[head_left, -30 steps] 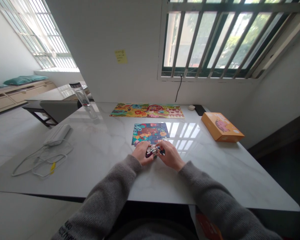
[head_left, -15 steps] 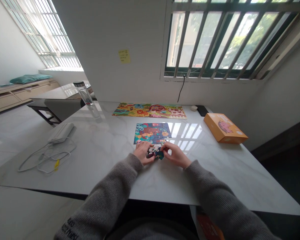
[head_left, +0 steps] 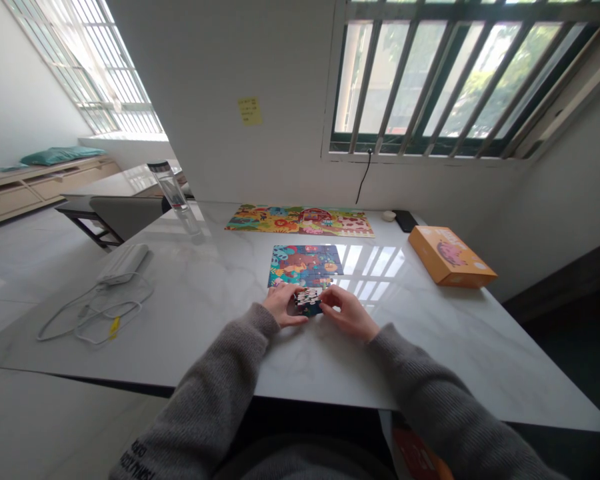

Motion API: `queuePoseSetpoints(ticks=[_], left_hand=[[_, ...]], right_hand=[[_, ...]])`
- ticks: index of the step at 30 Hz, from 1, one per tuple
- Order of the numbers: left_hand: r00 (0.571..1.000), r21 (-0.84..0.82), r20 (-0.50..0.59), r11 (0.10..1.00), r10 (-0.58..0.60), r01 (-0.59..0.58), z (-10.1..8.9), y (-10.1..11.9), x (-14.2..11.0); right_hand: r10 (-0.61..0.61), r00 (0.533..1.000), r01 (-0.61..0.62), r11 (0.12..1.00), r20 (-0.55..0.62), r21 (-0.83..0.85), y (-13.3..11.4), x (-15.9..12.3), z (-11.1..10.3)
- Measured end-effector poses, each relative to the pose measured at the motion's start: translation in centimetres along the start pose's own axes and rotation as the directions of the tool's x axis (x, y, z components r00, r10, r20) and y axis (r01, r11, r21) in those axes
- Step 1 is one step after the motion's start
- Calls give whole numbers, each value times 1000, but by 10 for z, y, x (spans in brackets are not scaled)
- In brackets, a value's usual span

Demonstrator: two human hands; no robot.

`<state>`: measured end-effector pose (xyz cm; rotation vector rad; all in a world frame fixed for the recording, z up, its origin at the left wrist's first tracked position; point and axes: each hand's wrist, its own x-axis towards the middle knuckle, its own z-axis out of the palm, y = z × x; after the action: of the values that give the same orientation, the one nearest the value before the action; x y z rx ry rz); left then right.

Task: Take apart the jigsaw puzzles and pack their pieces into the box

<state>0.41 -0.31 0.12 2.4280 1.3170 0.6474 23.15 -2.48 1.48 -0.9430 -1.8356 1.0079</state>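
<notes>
Left hand: against the jigsaw pieces, on their left.
Right hand: fingertips at their right.
Grip: I can't tell if either closes.
Nearby: laid-out jigsaw, just ahead.

Table: 1. On table: 2 jigsaw puzzles, wide one at far edge, nearer one mid-table; 1 clump of loose puzzle pieces just below nearer one; 1 orange box, right side; 1 clear bottle, far left corner; 1 white power bank, left side; 1 white cable beside it; 1 black phone, far right. Over table: 2 hands, left hand, right hand. Above table: 1 yellow sticky note, 1 barred window.
</notes>
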Motion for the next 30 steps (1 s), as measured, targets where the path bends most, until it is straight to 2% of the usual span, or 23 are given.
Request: queuePoseSetpoints(ticks=[4, 8, 11, 15, 18, 20, 22, 25, 28, 30], left_hand=[[999, -28, 40, 1000, -5, 6, -4, -2, 0], [995, -63, 96, 998, -14, 20, -8, -5, 1], [993, -78, 116, 996, -36, 45, -10, -6, 2], [993, -71, 110, 996, -38, 46, -8, -5, 4], [995, -38, 90, 998, -36, 39, -5, -1, 3], [998, -20, 68, 1000, -20, 22, -3, 1, 2], [999, -23, 35, 1000, 5, -5, -1, 3, 1], [999, -57, -2, 998, 41, -41, 4, 1, -1], [999, -76, 3, 996, 39, -39, 8, -3, 0], [1000, -75, 11, 997, 26, -26, 10, -4, 0]], right_hand=[[-81, 997, 79, 988, -10, -131, -2, -3, 3], [-37, 999, 41, 982, 24, -182, -2, -5, 3], [-6, 1000, 10, 983, 26, -181, -3, -3, -6], [6, 998, -18, 983, -63, -185, 2, 4, -26], [-31, 990, -23, 931, -141, -363, 16, 10, -39], [-100, 986, 20, 865, -133, -502, 28, 15, -44], [-183, 981, 106, 791, -67, -603, 38, 21, -47], [-270, 957, 268, 688, 105, -675, 43, 34, -48], [-266, 912, 410, 595, 311, -691, 38, 47, -49], [-234, 882, 467, 538, 408, -701, 32, 54, -48]])
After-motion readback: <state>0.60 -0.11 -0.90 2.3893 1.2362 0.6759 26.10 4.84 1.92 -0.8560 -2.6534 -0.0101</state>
